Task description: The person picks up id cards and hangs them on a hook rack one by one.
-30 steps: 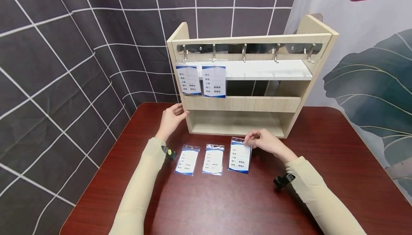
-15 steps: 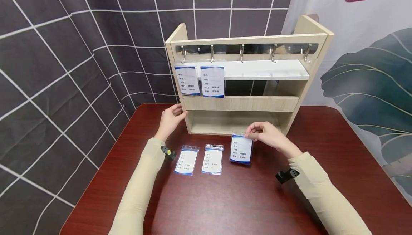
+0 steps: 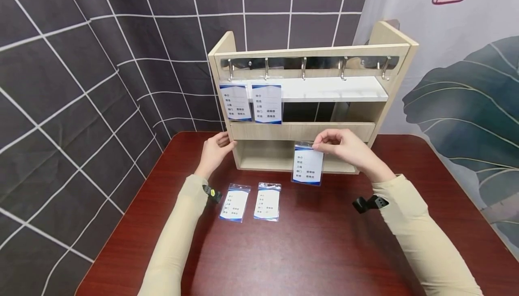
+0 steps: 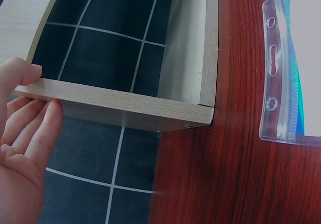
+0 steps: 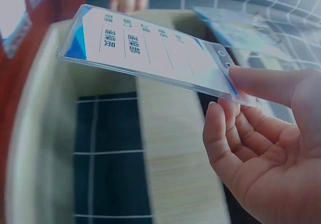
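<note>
My right hand (image 3: 344,148) pinches the top edge of a badge in a clear sleeve (image 3: 307,166), thumb on its face. The badge hangs in the air before the rack's lower opening; the right wrist view has it tilted, with printed text and blue corners. My left hand (image 3: 215,152) grips the left side panel (image 4: 115,99) of the wooden rack (image 3: 304,131), thumb on one side and fingers on the other. Two similar badges, one on the left (image 3: 235,203) and one beside it (image 3: 267,202), lie flat on the table before the rack.
A row of metal hooks (image 3: 303,68) runs along the rack's top bar. A left badge (image 3: 236,103) and a second badge (image 3: 266,104) hang from the two leftmost hooks. The reddish-brown table (image 3: 308,251) extends in front; a dark gridded cloth (image 3: 121,84) hangs behind.
My right hand has lifted the badge off the table and raised it toward the rack. My left hand keeps its place on the side panel.
</note>
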The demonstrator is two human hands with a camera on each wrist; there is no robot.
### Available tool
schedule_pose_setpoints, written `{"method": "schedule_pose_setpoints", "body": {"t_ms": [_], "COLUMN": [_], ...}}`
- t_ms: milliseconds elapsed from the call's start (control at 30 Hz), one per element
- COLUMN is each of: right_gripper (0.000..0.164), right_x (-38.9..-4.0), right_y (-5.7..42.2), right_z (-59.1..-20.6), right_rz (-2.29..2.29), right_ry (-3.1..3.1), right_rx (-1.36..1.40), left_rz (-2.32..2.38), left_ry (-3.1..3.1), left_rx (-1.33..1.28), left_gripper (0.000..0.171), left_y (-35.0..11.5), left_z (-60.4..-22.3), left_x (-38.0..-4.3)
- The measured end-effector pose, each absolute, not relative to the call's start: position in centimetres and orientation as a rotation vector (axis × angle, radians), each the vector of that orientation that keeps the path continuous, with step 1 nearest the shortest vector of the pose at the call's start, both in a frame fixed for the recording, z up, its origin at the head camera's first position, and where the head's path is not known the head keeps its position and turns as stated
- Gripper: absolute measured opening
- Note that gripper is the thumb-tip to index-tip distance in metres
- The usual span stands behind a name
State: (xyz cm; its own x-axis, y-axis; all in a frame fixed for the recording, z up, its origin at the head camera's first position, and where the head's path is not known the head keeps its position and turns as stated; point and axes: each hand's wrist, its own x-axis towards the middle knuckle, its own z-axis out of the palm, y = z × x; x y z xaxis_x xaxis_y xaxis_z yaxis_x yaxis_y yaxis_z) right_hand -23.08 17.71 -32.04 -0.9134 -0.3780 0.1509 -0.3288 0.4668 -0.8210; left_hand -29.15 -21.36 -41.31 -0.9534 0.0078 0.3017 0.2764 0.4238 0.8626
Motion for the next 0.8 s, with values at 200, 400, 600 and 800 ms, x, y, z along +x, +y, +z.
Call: {"method": "schedule_pose_setpoints", "body": {"t_ms": [200,400,600,800], "right_gripper": [0.016,0.019,0.018,0.016], "right_x": [-22.7,-22.8,-22.9,-23.5], "right_y": [17.4,16.7,16.2,15.7], "right_z": [-29.2,-26.9,-25.3,-24.2], "right_rz": [-1.499,-1.562,-1.586,-1.661], "right_ry": [2.679,2.69,2.701,2.668], "right_rx": [-0.658,-0.662,-0.7,-0.669], "left_rz": [-1.547,-1.568,-1.569,-1.563], "left_ry": [-2.432,-2.434,-2.439,-2.438], "left_rx": [-0.26,-0.252,-0.243,-0.238], "left_gripper": [0.049,0.051,0.051,0.049], "left_y": [-21.5,-21.5,-21.5,-21.5], "left_z": [-41.4,-41.3,-41.3,-41.4], "left_x": [-29.3,-29.2,-29.1,-29.2]}}
